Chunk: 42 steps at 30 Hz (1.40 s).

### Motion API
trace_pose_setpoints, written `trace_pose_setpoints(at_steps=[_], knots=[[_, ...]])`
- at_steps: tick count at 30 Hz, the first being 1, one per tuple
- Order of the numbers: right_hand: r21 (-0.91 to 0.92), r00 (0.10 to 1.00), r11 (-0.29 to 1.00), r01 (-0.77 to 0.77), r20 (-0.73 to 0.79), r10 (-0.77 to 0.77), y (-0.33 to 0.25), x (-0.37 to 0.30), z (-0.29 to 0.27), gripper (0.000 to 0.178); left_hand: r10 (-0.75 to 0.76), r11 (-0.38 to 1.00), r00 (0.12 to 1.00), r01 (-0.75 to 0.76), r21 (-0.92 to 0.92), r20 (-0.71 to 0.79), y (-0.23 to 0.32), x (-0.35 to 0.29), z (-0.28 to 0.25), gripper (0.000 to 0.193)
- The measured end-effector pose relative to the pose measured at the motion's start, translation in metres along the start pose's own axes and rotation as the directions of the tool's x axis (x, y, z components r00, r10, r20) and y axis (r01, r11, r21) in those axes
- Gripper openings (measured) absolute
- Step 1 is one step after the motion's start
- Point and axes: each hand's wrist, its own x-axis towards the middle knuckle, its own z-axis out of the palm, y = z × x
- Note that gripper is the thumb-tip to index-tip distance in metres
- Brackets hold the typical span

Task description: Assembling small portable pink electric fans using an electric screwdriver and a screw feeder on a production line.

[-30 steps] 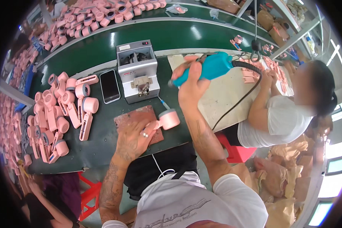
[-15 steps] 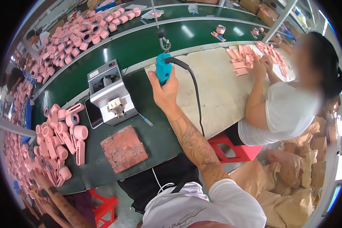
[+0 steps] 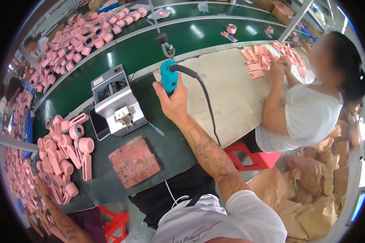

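My right hand is wrapped round a teal electric screwdriver with a black cord. It hangs from a hook above the green table's far right corner; its tip is hidden. In the lower left, a tattooed forearm, seemingly mine, leads to my left hand at the edge of a heap of pink round-headed handles; its fingers are too small and blurred to read. A worn reddish square pad lies on the table in front of me. Behind it stands a grey screw feeder, beside a small screwdriver.
A green conveyor runs across the back, with many pink parts piled on its left. At the right, a co-worker handles flat pink pieces on a pale tabletop. Red stools and brown paper bags stand below.
My right hand and the electric screwdriver have shifted slightly left and down. The view has moved a little. The square pad, screw feeder and heap keep their places on the table.
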Motion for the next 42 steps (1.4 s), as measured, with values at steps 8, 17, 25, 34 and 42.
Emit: trace_pose_setpoints(at_steps=[8, 17, 25, 34, 42], knots=[[0.04, 0.996, 0.996, -0.083, 0.021, 0.083, 0.001, -0.005, 0.0, 0.033, -0.168, 0.981, 0.957, 0.185, 0.052, -0.236, 0.044, -0.053, -0.002, 0.079], [0.081, 0.996, 0.994, -0.073, 0.059, 0.068, 0.005, -0.013, 0.025, 0.037, 0.237, 0.654, 0.851, -0.496, -0.571, -0.469, 0.436, -0.217, -0.023, 0.041], [0.055, 0.991, 0.991, -0.125, 0.061, 0.122, -0.009, -0.01, -0.004, 0.037, 0.468, 0.368, 0.84, -0.467, -0.804, -0.273, 0.591, -0.24, 0.057, 0.044], [0.235, 0.932, 0.953, -0.191, 0.348, 0.101, 0.007, -0.024, 0.034, 0.056, 0.433, 0.397, 0.901, -0.213, -0.893, -0.023, 0.552, -0.255, 0.081, 0.04], [0.205, 0.931, 0.963, -0.176, 0.352, 0.095, 0.001, -0.018, 0.018, 0.056, 0.472, 0.402, 0.881, -0.235, -0.885, -0.019, 0.571, -0.261, 0.102, 0.043]])
